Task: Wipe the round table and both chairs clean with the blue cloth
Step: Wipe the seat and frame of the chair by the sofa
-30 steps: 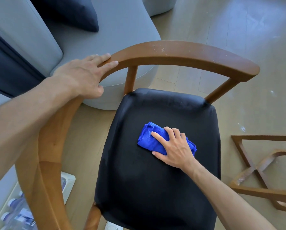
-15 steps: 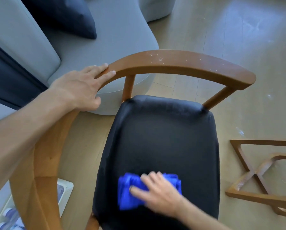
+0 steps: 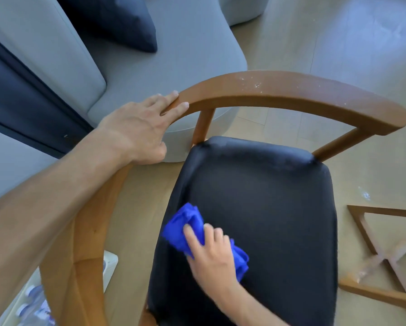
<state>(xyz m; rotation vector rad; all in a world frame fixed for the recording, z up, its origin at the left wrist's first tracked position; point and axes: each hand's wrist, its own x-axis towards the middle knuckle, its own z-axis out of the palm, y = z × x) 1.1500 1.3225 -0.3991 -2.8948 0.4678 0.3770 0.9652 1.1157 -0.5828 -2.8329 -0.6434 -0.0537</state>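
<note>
A wooden chair with a curved backrest rail (image 3: 291,90) and a black padded seat (image 3: 268,208) fills the view. White specks dot the rail's top. My left hand (image 3: 138,128) rests on the rail's left bend, fingers laid straight along the wood. The crumpled blue cloth (image 3: 185,227) lies on the seat's left side, near its edge. My right hand (image 3: 211,252) presses down on the cloth with fingers spread over it; part of the cloth is hidden beneath the palm. The round table's top is out of view.
A grey sofa (image 3: 162,60) with a dark cushion (image 3: 117,17) stands just behind the chair. A wooden cross-shaped base (image 3: 385,255) lies on the floor at right. A pack of water bottles (image 3: 35,307) sits at lower left. White specks mark the wooden floor (image 3: 362,196).
My right hand has slid the cloth from the seat's front edge up and to the left side. Before that it swept from the seat's middle down to the front. My left hand stays on the rail.
</note>
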